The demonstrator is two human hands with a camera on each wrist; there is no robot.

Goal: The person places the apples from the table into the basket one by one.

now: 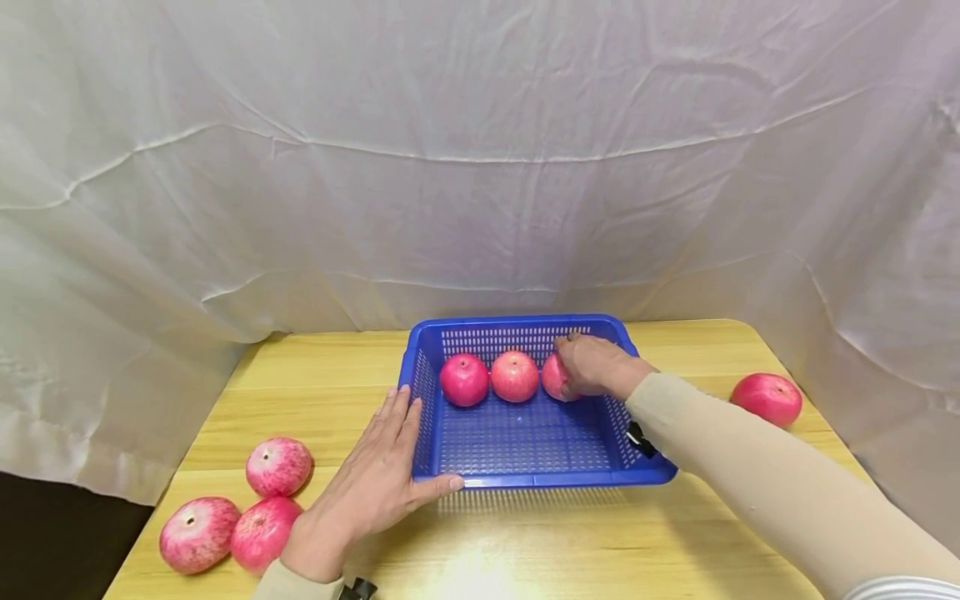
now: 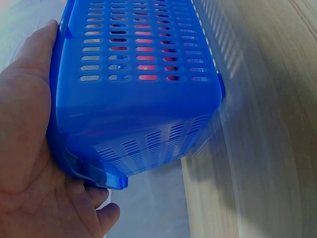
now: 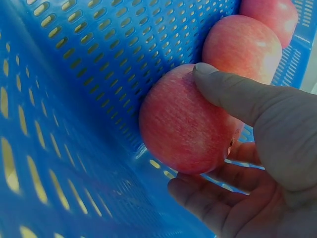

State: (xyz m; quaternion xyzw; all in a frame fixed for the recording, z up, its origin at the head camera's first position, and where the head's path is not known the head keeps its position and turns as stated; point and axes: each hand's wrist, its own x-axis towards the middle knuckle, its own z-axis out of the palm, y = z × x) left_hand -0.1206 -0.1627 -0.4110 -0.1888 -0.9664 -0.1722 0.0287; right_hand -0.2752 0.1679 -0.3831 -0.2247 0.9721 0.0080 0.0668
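A blue plastic basket (image 1: 525, 481) with slotted walls stands on the wooden table. Three red apples line its far side: one apple (image 1: 464, 380) at the left, another apple (image 1: 514, 377) in the middle, and a third apple (image 3: 185, 121) at the right. My right hand (image 1: 603, 367) reaches into the basket and holds that third apple, thumb on one side and fingers on the other. My left hand (image 1: 382, 471) rests against the basket's left near corner, fingers straight along the left rim and thumb on the near rim. Seen from the left wrist, the palm lies against the rim (image 2: 57, 99).
To the left on the table sit three more apples, an upper apple (image 1: 279, 467), a left apple (image 1: 198, 534) and a right apple (image 1: 264, 533) partly behind my left wrist. One apple (image 1: 767, 399) lies near the right edge. A pale curtain (image 1: 480, 208) hangs behind the table.
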